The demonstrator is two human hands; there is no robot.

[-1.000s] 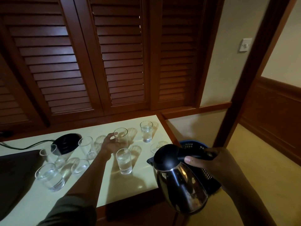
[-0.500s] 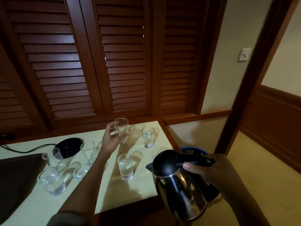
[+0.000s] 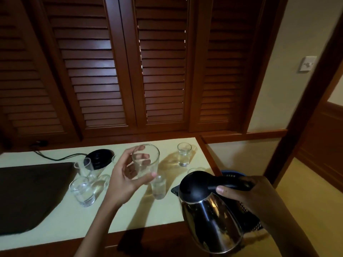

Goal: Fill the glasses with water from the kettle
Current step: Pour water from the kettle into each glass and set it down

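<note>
My left hand [image 3: 123, 179] holds an empty clear glass [image 3: 146, 161] lifted above the pale table [image 3: 130, 216], tilted slightly. My right hand [image 3: 248, 195] grips the black handle of a steel kettle [image 3: 211, 219] with a black lid, held beyond the table's right front corner, apart from the glass. On the table stand other glasses: one with water at the far right [image 3: 184, 154], one with water [image 3: 158, 188] just below the lifted glass, one at the front left [image 3: 82, 191] and one behind it [image 3: 83, 165].
The kettle's black base [image 3: 99, 158] with its cord sits at the back left. A dark mat [image 3: 27, 195] covers the table's left side. A blue basket [image 3: 232, 174] lies behind the kettle. Louvred wooden doors stand behind the table; a doorway opens at right.
My left hand has lifted the empty glass off the table and brought it up and toward me. The kettle stays in my right hand, almost unmoved.
</note>
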